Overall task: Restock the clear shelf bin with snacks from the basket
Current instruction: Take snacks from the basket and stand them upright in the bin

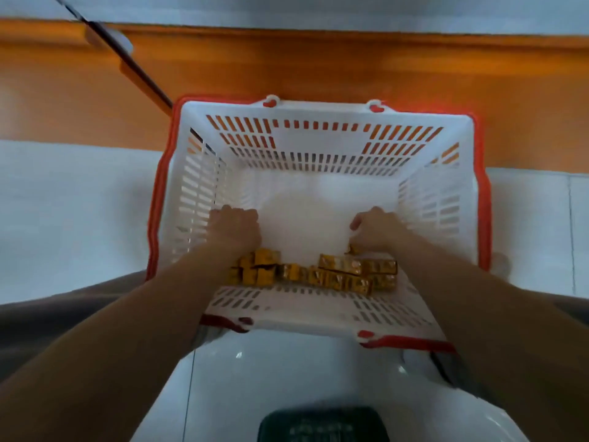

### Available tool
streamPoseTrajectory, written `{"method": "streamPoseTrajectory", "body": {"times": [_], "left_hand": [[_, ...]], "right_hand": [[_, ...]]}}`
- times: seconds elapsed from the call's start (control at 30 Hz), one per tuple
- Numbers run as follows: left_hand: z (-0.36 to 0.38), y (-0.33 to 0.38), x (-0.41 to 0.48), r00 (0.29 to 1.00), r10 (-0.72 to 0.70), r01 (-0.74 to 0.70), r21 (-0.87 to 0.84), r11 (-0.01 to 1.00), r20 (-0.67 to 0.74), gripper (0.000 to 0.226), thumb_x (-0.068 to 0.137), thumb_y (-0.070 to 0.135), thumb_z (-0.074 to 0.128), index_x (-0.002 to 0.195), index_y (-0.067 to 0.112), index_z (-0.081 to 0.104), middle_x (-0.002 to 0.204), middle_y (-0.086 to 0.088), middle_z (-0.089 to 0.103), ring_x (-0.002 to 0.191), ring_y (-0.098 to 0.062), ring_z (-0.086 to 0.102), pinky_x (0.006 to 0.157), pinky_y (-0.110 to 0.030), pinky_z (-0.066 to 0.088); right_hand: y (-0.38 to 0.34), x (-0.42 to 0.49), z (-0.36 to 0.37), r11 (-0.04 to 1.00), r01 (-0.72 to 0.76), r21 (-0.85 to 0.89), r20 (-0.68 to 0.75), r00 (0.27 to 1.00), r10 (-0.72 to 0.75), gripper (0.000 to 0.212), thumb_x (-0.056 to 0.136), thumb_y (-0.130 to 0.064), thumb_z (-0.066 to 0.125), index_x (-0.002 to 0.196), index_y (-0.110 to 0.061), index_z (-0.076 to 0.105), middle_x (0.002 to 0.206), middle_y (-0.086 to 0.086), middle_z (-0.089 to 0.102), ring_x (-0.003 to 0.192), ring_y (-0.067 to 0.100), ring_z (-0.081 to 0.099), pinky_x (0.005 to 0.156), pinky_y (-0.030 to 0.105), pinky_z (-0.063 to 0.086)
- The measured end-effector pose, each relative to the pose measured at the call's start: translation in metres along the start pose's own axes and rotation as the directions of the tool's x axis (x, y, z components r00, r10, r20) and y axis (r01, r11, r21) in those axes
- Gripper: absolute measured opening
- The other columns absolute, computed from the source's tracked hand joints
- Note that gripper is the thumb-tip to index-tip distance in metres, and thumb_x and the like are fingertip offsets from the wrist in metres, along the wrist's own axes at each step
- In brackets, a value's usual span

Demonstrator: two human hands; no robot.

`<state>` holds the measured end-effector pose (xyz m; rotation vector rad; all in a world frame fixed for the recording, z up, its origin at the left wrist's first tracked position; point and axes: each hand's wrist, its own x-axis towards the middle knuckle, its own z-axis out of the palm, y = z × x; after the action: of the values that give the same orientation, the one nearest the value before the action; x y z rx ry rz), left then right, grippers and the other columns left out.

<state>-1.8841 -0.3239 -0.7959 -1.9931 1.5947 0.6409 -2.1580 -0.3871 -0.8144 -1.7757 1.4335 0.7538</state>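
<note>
As seen in the head view, which looks steeply down, a white slotted basket (318,145) with a red rim fills the centre. Its mouth faces the camera and its long axis runs from 9 to 3 o'clock. It stands on a pale floor (63,202), and an orange band (318,74) crosses the frame behind it at 12 o'clock.

The snacks (318,275) lie in a row on the basket bottom, along the near wall at the basket's 6 o'clock side. The row itself runs 9 to 3. Its left part is a pile of yellow blocks (259,269), short and boxy, with no clear long axis. Its right part is a stack of gold bars (353,271), about two deep. Their long axes run 9 to 3, with the right ends dipping slightly toward 4 o'clock. The wrapper print is too blurred to read.

The left hand (234,229) enters from 7 o'clock with its back up, fingers curled under and knuckles toward 12. Its wrist overlies the yellow blocks. Whether the fingers enclose a packet is hidden.

The right hand (377,228) enters from 5 o'clock, likewise curled, with the thumb toward 9. A gold corner shows just below it, but whether it is gripped cannot be told.

A black strap (127,65) slants from 11 o'clock toward the basket's far left corner. At the frame's 6 o'clock edge, a dark object (323,424) rests on a glossy white surface (287,378).
</note>
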Motion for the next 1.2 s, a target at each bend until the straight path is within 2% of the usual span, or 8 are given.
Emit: {"method": "streamPoseTrajectory", "body": {"times": [0.13, 0.23, 0.47, 0.67, 0.83, 0.97, 1.07, 1.2], "left_hand": [[-0.002, -0.005, 0.011, 1.0, 0.026, -0.027, -0.141, 0.99, -0.008, 0.032, 0.09, 0.049, 0.063, 0.119, 0.036, 0.068, 0.117, -0.003, 0.07, 0.109, -0.027, 0.061, 0.089, -0.038, 0.045], [0.002, -0.004, 0.011, 0.997, 0.083, -0.08, -0.423, 0.903, -0.012, 0.031, 0.087, 0.046, 0.074, 0.114, 0.031, 0.07, 0.118, -0.001, 0.07, 0.104, -0.023, 0.064, 0.083, -0.033, 0.051], [0.011, -0.005, 0.011, 1.0, 0.009, -0.005, -0.496, 0.868, 0.006, 0.019, 0.086, 0.033, 0.076, 0.101, 0.037, 0.065, 0.121, 0.0, 0.064, 0.088, -0.014, 0.055, 0.064, -0.029, 0.043], [0.001, -0.006, 0.005, 0.998, 0.053, -0.058, -0.641, 0.766, -0.027, 0.023, 0.08, 0.034, 0.084, 0.094, 0.04, 0.067, 0.111, 0.006, 0.066, 0.089, -0.011, 0.062, 0.066, -0.024, 0.047], [-0.021, 0.018, -0.005, 0.988, -0.116, -0.036, -0.889, 0.456, -0.1, 0.018, 0.082, 0.027, 0.084, 0.094, 0.034, 0.071, 0.097, 0.001, 0.069, 0.078, -0.017, 0.067, 0.061, -0.031, 0.059], [-0.051, 0.041, -0.022, 0.978, -0.208, 0.008, -0.999, 0.041, -0.001, 0.017, 0.082, 0.027, 0.082, 0.088, 0.03, 0.067, 0.094, -0.002, 0.069, 0.088, -0.022, 0.07, 0.074, -0.036, 0.062], [-0.073, 0.047, -0.041, 0.991, -0.089, 0.084, -0.978, -0.189, 0.102, 0.022, 0.086, 0.023, 0.077, 0.101, 0.024, 0.061, 0.105, -0.005, 0.071, 0.093, -0.021, 0.07, 0.08, -0.037, 0.057], [-0.11, 0.042, -0.073, 0.997, 0.023, 0.073, -0.971, -0.228, 0.07, 0.017, 0.093, 0.015, 0.068, 0.097, 0.026, 0.056, 0.098, -0.001, 0.069, 0.089, -0.019, 0.065, 0.078, -0.036, 0.049]], "right_hand": [[-0.002, 0.003, 0.01, 0.992, -0.003, 0.125, 0.178, 0.984, -0.019, 0.036, 0.093, -0.041, 0.059, 0.082, -0.008, 0.064, 0.079, 0.012, 0.058, 0.075, 0.027, 0.056, 0.07, 0.033, 0.045], [-0.008, 0.004, 0.015, 0.983, -0.005, 0.182, 0.218, 0.975, -0.036, 0.047, 0.097, -0.041, 0.051, 0.092, 0.003, 0.065, 0.098, 0.027, 0.064, 0.085, 0.034, 0.061, 0.078, 0.038, 0.048], [-0.016, 0.0, 0.032, 0.989, 0.131, 0.075, 0.179, 0.974, -0.143, 0.06, 0.08, -0.05, 0.076, 0.123, -0.013, 0.058, 0.115, 0.006, 0.059, 0.095, 0.021, 0.052, 0.077, 0.031, 0.039], [-0.024, 0.001, 0.029, 0.954, 0.093, 0.284, 0.097, 0.987, -0.125, 0.05, 0.076, -0.044, 0.081, 0.111, -0.014, 0.062, 0.107, 0.005, 0.061, 0.09, 0.021, 0.057, 0.072, 0.03, 0.043], [-0.049, -0.011, 0.015, 0.411, 0.001, 0.911, 0.013, 0.999, -0.031, 0.027, 0.088, -0.029, 0.075, 0.107, -0.016, 0.061, 0.099, 0.008, 0.067, 0.081, 0.018, 0.067, 0.062, 0.029, 0.056], [-0.076, -0.03, -0.008, -0.027, 0.016, 1.0, -0.017, 0.999, -0.033, 0.022, 0.094, -0.025, 0.069, 0.113, -0.016, 0.066, 0.102, 0.006, 0.069, 0.092, 0.021, 0.067, 0.067, 0.031, 0.057], [-0.089, -0.053, -0.03, -0.191, 0.067, 0.979, -0.077, 0.996, -0.049, 0.019, 0.094, -0.018, 0.067, 0.113, -0.014, 0.068, 0.102, 0.008, 0.075, 0.094, 0.024, 0.071, 0.067, 0.032, 0.06], [-0.097, -0.097, -0.061, -0.212, 0.156, 0.965, -0.181, 0.978, -0.102, 0.017, 0.093, -0.014, 0.068, 0.11, -0.013, 0.071, 0.099, 0.007, 0.078, 0.09, 0.022, 0.075, 0.073, 0.033, 0.061]]}}
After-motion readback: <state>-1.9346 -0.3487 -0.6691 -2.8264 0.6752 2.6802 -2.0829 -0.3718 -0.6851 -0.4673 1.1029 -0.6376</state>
